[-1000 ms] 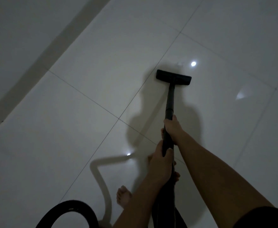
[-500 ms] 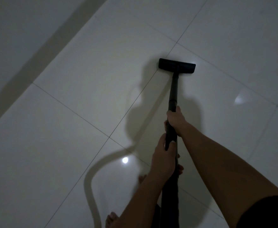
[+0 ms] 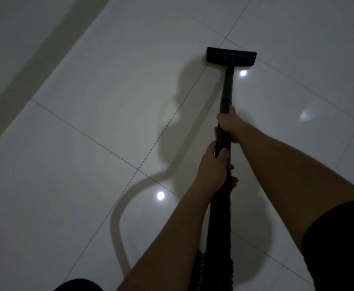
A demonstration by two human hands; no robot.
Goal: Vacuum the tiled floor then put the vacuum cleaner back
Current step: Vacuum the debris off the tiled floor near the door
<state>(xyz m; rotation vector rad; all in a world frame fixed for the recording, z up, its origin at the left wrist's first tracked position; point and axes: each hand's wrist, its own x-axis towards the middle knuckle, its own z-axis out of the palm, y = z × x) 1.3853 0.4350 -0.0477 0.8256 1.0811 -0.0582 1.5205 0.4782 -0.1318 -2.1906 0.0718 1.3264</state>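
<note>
Hands grip vacuum wand (image 3: 227, 89): right hand (image 3: 228, 124) nearer floor head (image 3: 231, 56), left hand (image 3: 212, 166) behind. Wand prob. stiff & light; glossy tiled floor (image 3: 88, 143) lets head slide easily.

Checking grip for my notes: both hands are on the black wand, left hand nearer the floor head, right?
Not quite. In the head view the right hand is nearer the floor head; the left hand grips lower down the black wand.

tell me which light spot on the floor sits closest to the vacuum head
The small round spot just below the head's right end, beside the wand. The other round spot lies far back by the left forearm.
</note>
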